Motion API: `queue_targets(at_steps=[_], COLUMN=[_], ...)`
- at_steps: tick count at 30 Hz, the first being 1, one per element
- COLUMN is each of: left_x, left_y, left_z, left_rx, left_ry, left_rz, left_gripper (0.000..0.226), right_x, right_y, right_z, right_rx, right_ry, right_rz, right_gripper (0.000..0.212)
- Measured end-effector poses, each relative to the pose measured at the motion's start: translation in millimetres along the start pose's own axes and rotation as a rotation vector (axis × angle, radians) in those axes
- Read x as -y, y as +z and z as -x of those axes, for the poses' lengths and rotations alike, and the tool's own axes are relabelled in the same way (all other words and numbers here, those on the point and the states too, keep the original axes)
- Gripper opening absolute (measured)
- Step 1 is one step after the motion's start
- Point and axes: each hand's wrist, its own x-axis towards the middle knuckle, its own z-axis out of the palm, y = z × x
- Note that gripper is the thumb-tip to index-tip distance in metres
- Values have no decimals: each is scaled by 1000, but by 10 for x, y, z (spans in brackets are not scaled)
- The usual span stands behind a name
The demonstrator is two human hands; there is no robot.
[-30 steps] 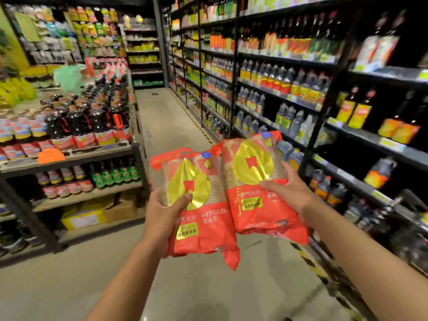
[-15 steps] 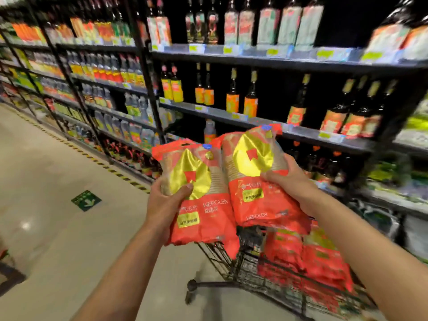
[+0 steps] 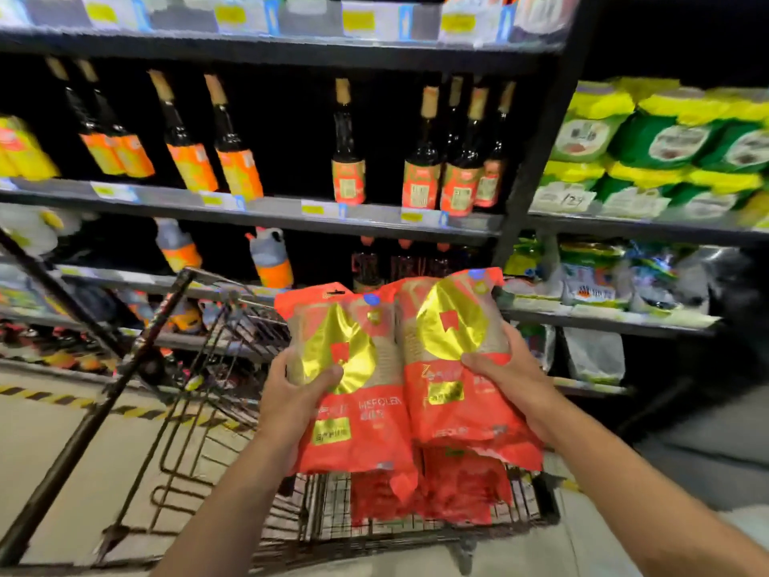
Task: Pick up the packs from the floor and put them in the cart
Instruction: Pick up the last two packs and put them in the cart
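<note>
I hold two red packs with gold round patches side by side above the cart. My left hand (image 3: 291,393) grips the left pack (image 3: 353,418) by its left edge. My right hand (image 3: 512,376) grips the right pack (image 3: 453,368) by its right edge. Below them stands the dark wire cart (image 3: 216,368), its basket directly under the packs. More red packs (image 3: 449,493) lie inside the basket, partly hidden by the two I hold.
A dark shelf unit (image 3: 266,214) with brown sauce bottles (image 3: 424,160) rises just behind the cart. Green and yellow bags (image 3: 666,147) fill the shelves to the right. A yellow-black floor stripe (image 3: 62,397) runs along the shelf base at left.
My view has swung right from the aisle to face the shelf and the cart. Both hands kept their packs and now hold them over the cart's basket.
</note>
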Motion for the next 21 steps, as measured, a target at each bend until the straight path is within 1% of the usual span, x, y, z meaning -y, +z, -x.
queue_targets(at_steps=[2, 5, 6, 7, 9, 10, 13, 17, 18, 19, 21], left_x=[160, 419, 540, 655, 877, 1007, 1383, 1928, 2043, 2154, 2369], left_y=[200, 461, 513, 569, 692, 739, 865, 934, 926, 911, 860], left_z=[-243, -533, -624, -700, -814, -893, -1068, -1302, -1344, -1385, -1468], left_rx=[31, 57, 67, 65, 61, 63, 73, 44, 39, 38, 34], left_ry=[-12, -46, -67, -81, -113, -132, -202, -235, -254, -274, -329], left_rz=[-32, -98, -115, -132, -149, -154, -173, -207, -204, -205, -202], left_gripper=[43, 55, 59, 60, 58, 56, 46, 44, 46, 52, 75], right_x=[-197, -556, -691, -843, -1164, -1314, -1718, -2252, -2378, -2489, -2663], right_y=[-138, -319, -352, -385, -448, -477, -526, -531, -521, -517, -515], right_z=[-180, -459, -523, -594, -716, -784, -980, -1210, -1259, -1305, -1368], right_rx=[-44, -89, -92, -92, -85, -87, -95, -91, -82, -65, -30], right_ry=[32, 58, 73, 85, 106, 105, 103, 132, 143, 165, 229], right_rz=[-21, -63, -75, -76, -88, -98, -103, -70, -66, -71, -77], right_gripper=[68, 59, 60, 66, 83, 86, 78, 83, 80, 77, 75])
